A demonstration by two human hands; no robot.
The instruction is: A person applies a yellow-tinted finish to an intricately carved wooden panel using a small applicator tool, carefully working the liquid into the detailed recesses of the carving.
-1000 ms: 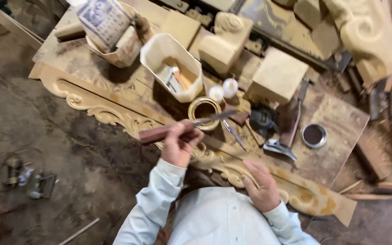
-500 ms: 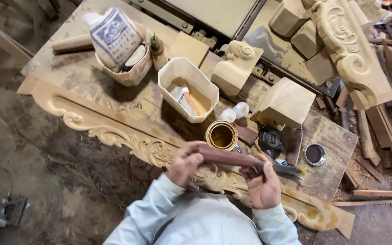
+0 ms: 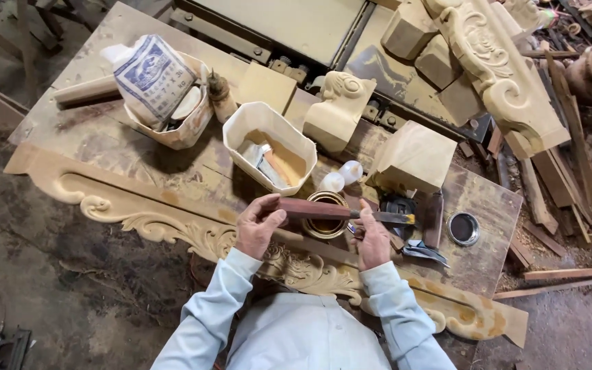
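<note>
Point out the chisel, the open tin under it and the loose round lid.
chisel [image 3: 313, 208]: head view, on its reddish wooden handle.
open tin [image 3: 323, 226]: head view, on its inside below the handle.
round lid [image 3: 463, 228]: head view, on its dark centre.

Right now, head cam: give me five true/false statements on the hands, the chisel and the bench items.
1. Both hands hold the dark red wooden-handled chisel. True: the left hand grips the handle end, the right hand is near the blade.
2. The chisel is held upright. False: it lies roughly level, blade toward the right.
3. The small round open tin sits under the chisel. True.
4. The cream plastic tub is empty. False: tools lie in it.
5. The round dark lid sits left of the left hand. False: it lies to the right of both hands, on the wooden bench.
</note>
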